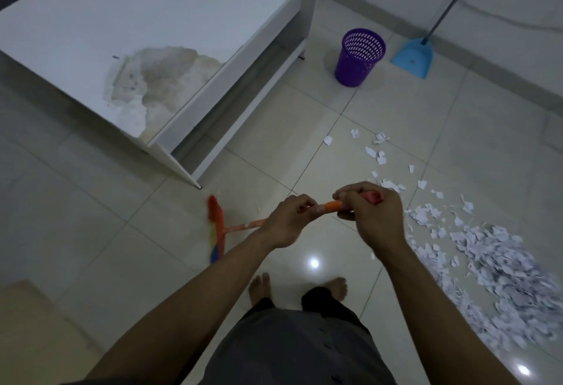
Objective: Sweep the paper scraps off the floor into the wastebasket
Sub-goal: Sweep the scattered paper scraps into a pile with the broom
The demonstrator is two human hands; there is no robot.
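Glossy pale floor tiles (274, 147) reflect ceiling light beside a worn white desk (158, 19).

One head-worn wide view, tipped steeply down at the floor (304, 141), feet (264, 288) at six o'clock, wastebasket (359, 58) farther off at one.

You stand barefoot on a floor (274, 147) of pale glossy tiles. At your right lies a big heap of scraps (499, 266), with loose ones scattered toward the wastebasket (359, 58), which stands upright further away. Just beside it a dustpan (412, 58) rests on the tiles. A white bench (152, 34) stands at the left, and the broom (216, 229) head is near its leg.
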